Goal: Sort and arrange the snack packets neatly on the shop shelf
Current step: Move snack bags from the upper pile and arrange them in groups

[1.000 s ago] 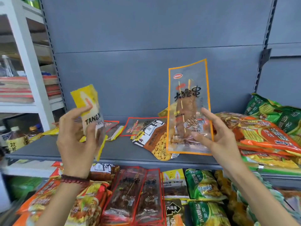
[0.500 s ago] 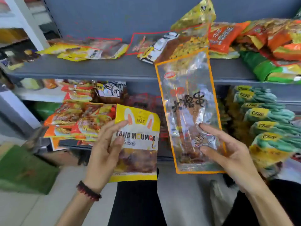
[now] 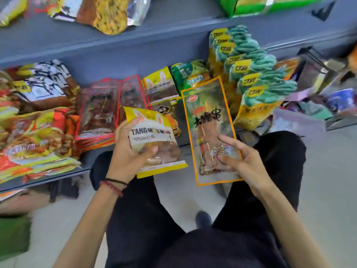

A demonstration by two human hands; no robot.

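Note:
My left hand (image 3: 128, 153) grips a yellow and white packet (image 3: 154, 138) printed "TANG MOU MOU", thumb across its front. My right hand (image 3: 245, 161) holds a tall clear packet with an orange border (image 3: 208, 120) by its lower right edge, a skewered snack showing inside. Both packets hang in front of the lower grey shelf (image 3: 92, 151). Behind them lie red-bordered clear packets (image 3: 100, 111), another yellow packet (image 3: 160, 84), a green packet (image 3: 187, 74) and a stack of teal and yellow packets (image 3: 257, 86).
Orange and yellow packets (image 3: 32, 144) are piled at the shelf's left. The upper grey shelf (image 3: 164, 24) carries more packets along the top edge. My dark-trousered legs (image 3: 154, 219) stand on pale floor; mixed goods (image 3: 318, 97) crowd the right.
My view has dropped from the upper shelf to the lower one. Both hands have brought their packets down with it, and they are now level with the lower shelf's stock.

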